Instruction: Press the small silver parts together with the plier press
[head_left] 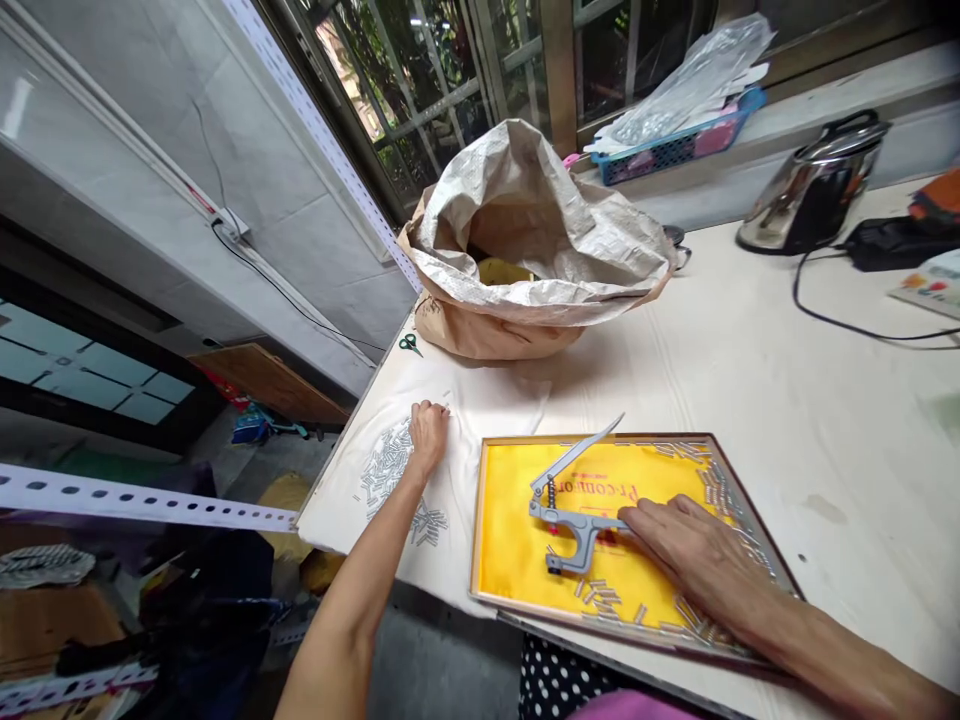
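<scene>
My left hand (pixel 428 432) reaches to the table's left edge, fingers curled down on a pile of small silver metal pieces (pixel 384 468); what it pinches is hidden. My right hand (pixel 694 545) lies flat, fingers stretched out, on a yellow tray (pixel 510 560). Its fingertips touch the lower handle of a grey hand press tool (pixel 568 500), which lies on its side with the long lever pointing up and right. More silver pieces (pixel 600 597) are strewn along the tray's front and right side.
A big crumpled paper sack (pixel 536 245) stands open behind the tray. Small green scissors (pixel 409 345) lie to its left. A steel kettle (pixel 814 185) with a black cord (pixel 840 320) sits at the back right. A blue basket (pixel 679 145) rests on the window ledge.
</scene>
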